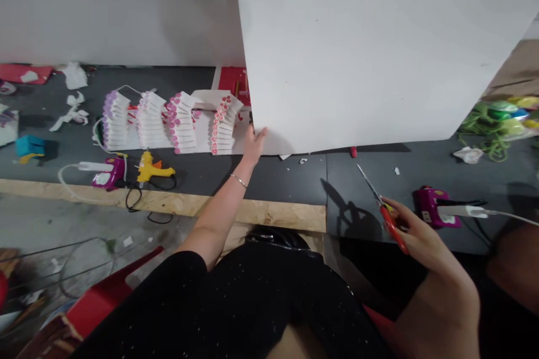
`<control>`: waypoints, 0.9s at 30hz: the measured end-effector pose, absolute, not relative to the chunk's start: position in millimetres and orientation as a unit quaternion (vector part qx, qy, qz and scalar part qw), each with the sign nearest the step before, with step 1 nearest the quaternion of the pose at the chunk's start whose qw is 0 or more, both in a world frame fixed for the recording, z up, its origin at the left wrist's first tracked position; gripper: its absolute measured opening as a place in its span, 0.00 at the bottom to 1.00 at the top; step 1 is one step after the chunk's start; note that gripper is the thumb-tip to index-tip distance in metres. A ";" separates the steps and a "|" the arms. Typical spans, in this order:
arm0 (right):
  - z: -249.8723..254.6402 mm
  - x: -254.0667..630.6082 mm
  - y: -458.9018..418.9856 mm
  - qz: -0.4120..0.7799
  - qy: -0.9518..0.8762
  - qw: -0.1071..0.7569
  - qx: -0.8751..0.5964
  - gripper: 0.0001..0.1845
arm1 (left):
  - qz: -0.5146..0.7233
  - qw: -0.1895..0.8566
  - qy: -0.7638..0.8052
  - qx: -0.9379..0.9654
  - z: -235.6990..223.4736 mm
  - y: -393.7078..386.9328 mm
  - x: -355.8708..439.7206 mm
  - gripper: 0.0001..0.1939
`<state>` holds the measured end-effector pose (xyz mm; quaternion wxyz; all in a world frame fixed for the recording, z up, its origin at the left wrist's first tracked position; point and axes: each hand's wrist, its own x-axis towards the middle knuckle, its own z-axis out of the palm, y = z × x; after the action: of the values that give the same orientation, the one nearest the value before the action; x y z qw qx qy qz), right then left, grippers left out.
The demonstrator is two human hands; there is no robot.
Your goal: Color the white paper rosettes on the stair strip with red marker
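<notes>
My left hand (254, 145) is closed on the lower left corner of a large white sheet (362, 50), thumb on its front. The sheet stands up from the table and hides part of what lies behind it. My right hand (415, 230) holds a pair of scissors (389, 219) with red handles, fingers around the handles. The blades point up and to the left, over the table, apart from the sheet. Left of my left hand lie fanned rows of white paper strips with red flower tips (223, 126), and more with pink tips (183, 123) and purple tips (115, 120).
A yellow glue gun (154, 168) and a purple power socket (110, 174) lie near the table's wooden front edge (269, 213). Another purple socket (438, 206) sits at right, below green string (484, 129). A teal object (30, 147) and paper scraps (74, 111) are at left.
</notes>
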<state>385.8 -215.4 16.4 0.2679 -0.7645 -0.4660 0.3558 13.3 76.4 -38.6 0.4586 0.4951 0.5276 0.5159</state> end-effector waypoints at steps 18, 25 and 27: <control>41.3 227.3 -190.9 0.670 -0.408 0.301 -0.542 0.29 | 0.558 0.628 0.418 0.346 -33.8 68.3 15.5 0.25; 36.2 227.2 -180.9 0.650 -0.446 0.220 -0.574 0.31 | 0.559 0.631 0.385 0.376 -5.2 59.1 21.5 0.35; 37.1 227.2 -179.2 0.632 -0.454 0.230 -0.584 0.29 | 0.560 0.630 0.384 0.378 2.9 55.2 23.2 0.35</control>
<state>227.2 -179.2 37.1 0.2297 -0.5842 -0.4543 0.6321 23.2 55.2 2.9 0.6297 0.3775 0.3842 0.5597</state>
